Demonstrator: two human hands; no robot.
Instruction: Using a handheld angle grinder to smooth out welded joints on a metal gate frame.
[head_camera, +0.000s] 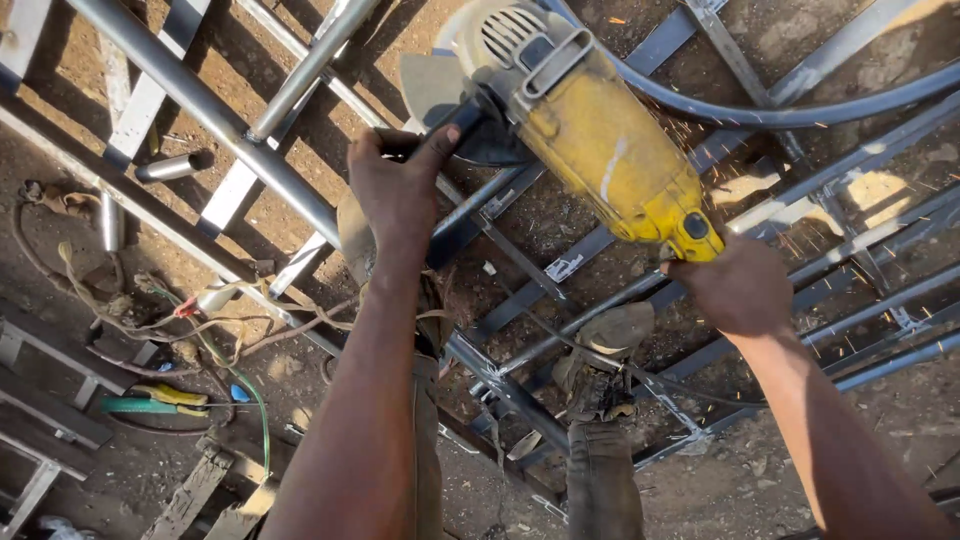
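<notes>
Head view: no packages or signs here. Only label-like bits are a small pale sticker (563, 267) on a steel bar mid-frame and a red tag (186, 307) in the tangled wires at left; can't tell more about either.

My left hand (398, 185) is wrapped tight round the black side handle (462, 122) of the grinder (585, 140), thumb over the top. My right hand (738, 288) is closed on the rear grip of the same tool, just below its black switch. Hands well apart, one at each end.

Grinder sits upper centre, above the metal frame (520, 300). Body is chunky yellow plastic, scuffed and dusty; head is pale grey w/ vent slots, and a grey disc guard shows at its left. A smooth grey cable (800, 110) curves off to the right edge. A few orange sparks are in the air near my right wrist.

Frame is flat grey steel bars, crossed and welded, w/ round shiny tubes (200, 100) at upper left. It lies over the dirt floor (730, 480), which is brown and gritty. My dusty shoe (610, 335) rests on a bar.

Left side: short pipe offcuts (170, 167), frayed rope and wires, yellow-and-green-handled pliers (160, 400), rough wood scraps bottom left.
</notes>
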